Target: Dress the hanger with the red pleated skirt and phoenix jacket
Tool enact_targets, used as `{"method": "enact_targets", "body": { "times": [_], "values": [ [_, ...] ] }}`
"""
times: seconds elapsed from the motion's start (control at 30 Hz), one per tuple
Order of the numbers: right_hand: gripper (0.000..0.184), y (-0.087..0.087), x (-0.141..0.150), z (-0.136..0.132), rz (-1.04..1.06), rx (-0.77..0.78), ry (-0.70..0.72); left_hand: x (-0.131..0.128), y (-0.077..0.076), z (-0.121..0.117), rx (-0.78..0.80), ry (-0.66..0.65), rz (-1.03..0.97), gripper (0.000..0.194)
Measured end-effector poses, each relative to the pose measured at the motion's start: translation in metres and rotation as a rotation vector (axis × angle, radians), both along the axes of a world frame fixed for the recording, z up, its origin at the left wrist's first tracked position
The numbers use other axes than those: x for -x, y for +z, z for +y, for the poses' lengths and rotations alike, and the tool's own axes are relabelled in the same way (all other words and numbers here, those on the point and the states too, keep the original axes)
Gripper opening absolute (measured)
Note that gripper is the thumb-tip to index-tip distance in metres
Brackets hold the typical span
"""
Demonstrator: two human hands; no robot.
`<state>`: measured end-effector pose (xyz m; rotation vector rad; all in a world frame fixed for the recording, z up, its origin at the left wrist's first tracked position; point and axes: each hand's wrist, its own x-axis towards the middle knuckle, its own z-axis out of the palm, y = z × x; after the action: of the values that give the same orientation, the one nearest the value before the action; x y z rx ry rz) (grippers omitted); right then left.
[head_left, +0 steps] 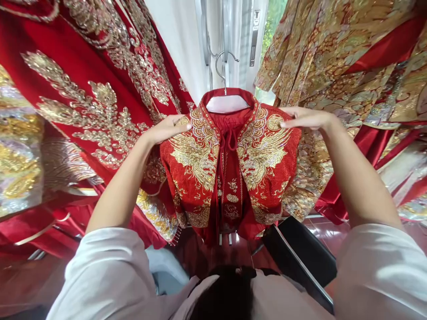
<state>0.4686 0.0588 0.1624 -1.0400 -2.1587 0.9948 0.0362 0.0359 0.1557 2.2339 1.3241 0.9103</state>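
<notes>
A short red jacket with gold bird-like embroidery hangs upright in front of me, its front parted over a red inner layer with a thin red tie at the neck. It is on a hanger whose metal hook rises above the collar; whether the hook rests on anything I cannot tell. My left hand grips one shoulder, thumb on the front and the other fingers mostly hidden behind. On the opposite shoulder, my right hand holds the cloth the same way.
Long red garments with gold beadwork crowd the left side. Gold patterned garments hang at the right. Behind the hanger are a white curtain and a door lock plate. A black, metal-edged piece of furniture stands low on the right.
</notes>
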Motion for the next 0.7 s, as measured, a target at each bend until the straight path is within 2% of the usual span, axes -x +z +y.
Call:
{"method": "enact_targets", "body": {
  "times": [0.07, 0.13, 0.2, 0.3, 0.33, 0.4, 0.47, 0.57, 0.63, 0.7],
  "values": [
    [0.055, -0.008, -0.013, -0.003, -0.024, 0.009, 0.016, 0.006, -0.003, -0.005, 0.108, -0.049, 0.014, 0.041],
    [0.051, -0.021, -0.014, -0.009, -0.038, -0.046, -0.064, 0.003, -0.009, -0.011, 0.104, 0.038, 0.03, 0.042],
    [0.049, -0.038, -0.004, -0.015, -0.055, -0.214, -0.282, -0.009, -0.018, -0.021, -0.058, 0.284, 0.043, 0.041],
    [0.054, -0.064, 0.02, -0.025, -0.056, -0.522, -0.797, -0.037, -0.035, -0.038, -0.345, 0.671, 0.037, 0.047],
    [0.057, -0.072, 0.028, -0.03, -0.05, -0.586, -0.928, -0.047, -0.041, -0.044, -0.408, 0.743, 0.027, 0.051],
    [0.062, -0.087, 0.042, -0.043, -0.04, -0.672, -1.055, -0.066, -0.06, -0.055, -0.494, 0.816, 0.009, 0.062],
    [0.065, -0.106, 0.06, -0.063, -0.039, -0.749, -1.092, -0.084, -0.088, -0.065, -0.541, 0.854, -0.006, 0.076],
    [0.074, -0.153, 0.1, -0.097, -0.065, -0.772, -1.114, -0.113, -0.151, -0.079, -0.446, 0.832, -0.02, 0.098],
    [0.085, -0.194, 0.128, -0.111, -0.111, -0.635, -1.008, -0.128, -0.193, -0.086, -0.303, 0.775, 0.004, 0.095],
    [0.078, -0.232, 0.145, -0.112, -0.135, -0.503, -0.982, -0.134, -0.226, -0.089, -0.239, 0.774, 0.036, 0.082]
  ]
}}
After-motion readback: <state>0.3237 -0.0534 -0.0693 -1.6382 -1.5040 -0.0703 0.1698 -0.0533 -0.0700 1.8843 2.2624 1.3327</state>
